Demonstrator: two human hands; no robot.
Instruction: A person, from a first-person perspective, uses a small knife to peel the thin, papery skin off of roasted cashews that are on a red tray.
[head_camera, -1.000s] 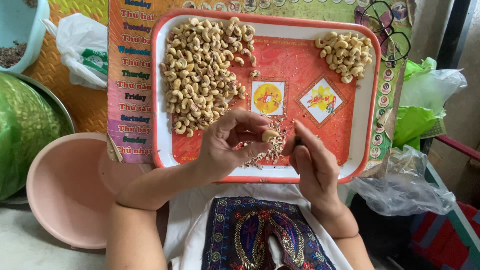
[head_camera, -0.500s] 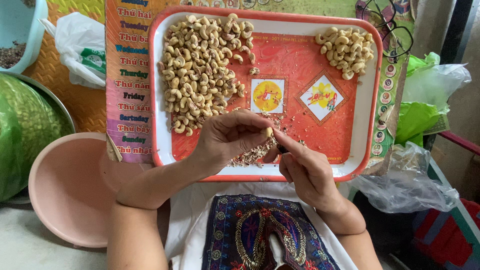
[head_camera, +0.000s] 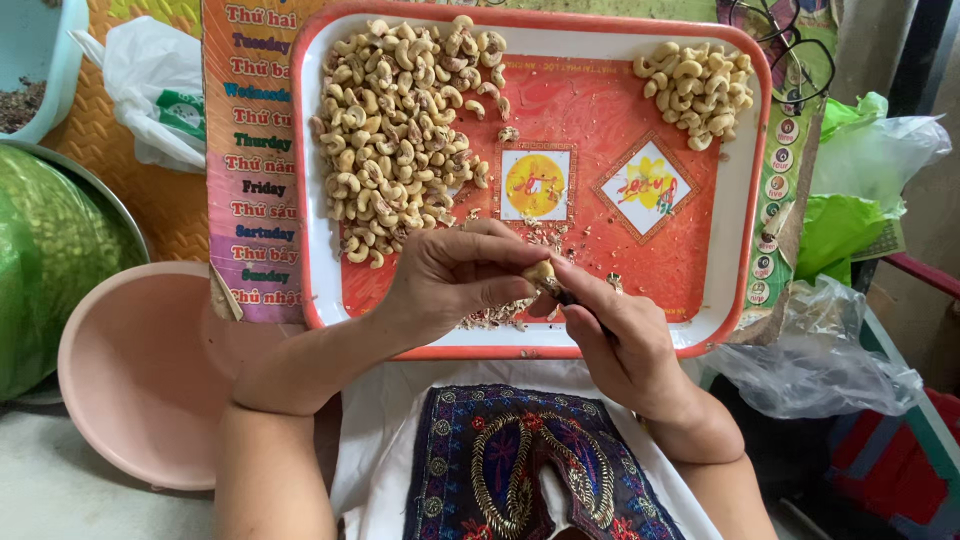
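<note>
My left hand pinches a single cashew nut between thumb and fingers over the near edge of a red and white tray. My right hand holds a small dark tool against that nut. A big heap of unpeeled cashews lies on the tray's left half. A smaller heap of pale peeled cashews sits in the far right corner. Bits of skin are scattered under my hands.
A pink plastic basin stands at the lower left beside a green-covered bowl. A teal bowl with brown husks is at the far left. Plastic bags and green bags lie right of the tray; eyeglasses rest at its top right corner.
Both hands have stayed over the tray's near edge, shifting slightly as the fingers turn the nut and the right hand works at it. The heaps have not moved.
</note>
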